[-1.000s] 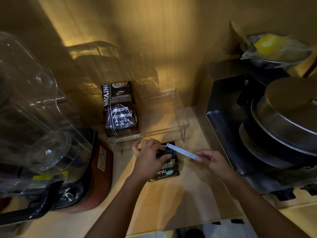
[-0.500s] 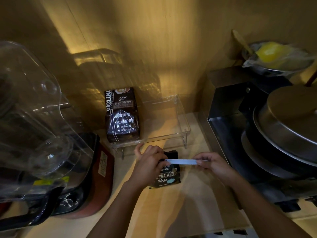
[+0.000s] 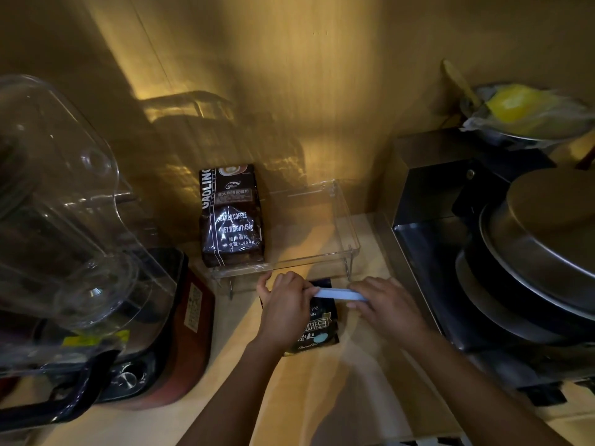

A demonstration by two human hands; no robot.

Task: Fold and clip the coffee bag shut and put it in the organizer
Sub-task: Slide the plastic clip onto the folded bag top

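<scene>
A small dark coffee bag [image 3: 317,331] lies flat on the wooden counter just in front of the clear organizer [image 3: 349,230]. My left hand [image 3: 285,305] presses on the bag's left part and covers its folded top. A pale blue clip [image 3: 338,293] lies across the top of the bag, level, with my left fingers on one end and my right hand [image 3: 384,305] gripping the other end. Whether the clip is snapped shut cannot be told.
A larger dark coffee bag [image 3: 230,217] stands in the organizer's left half. A blender with a clear jug [image 3: 64,220] fills the left side. On the right sit a steel stove [image 3: 428,194], stacked pots with a lid [image 3: 547,239] and a bowl with something yellow [image 3: 515,104].
The blue clip swung from tilted, with its right end lower, to level across the bag's top. My right hand moved in closer to the bag.
</scene>
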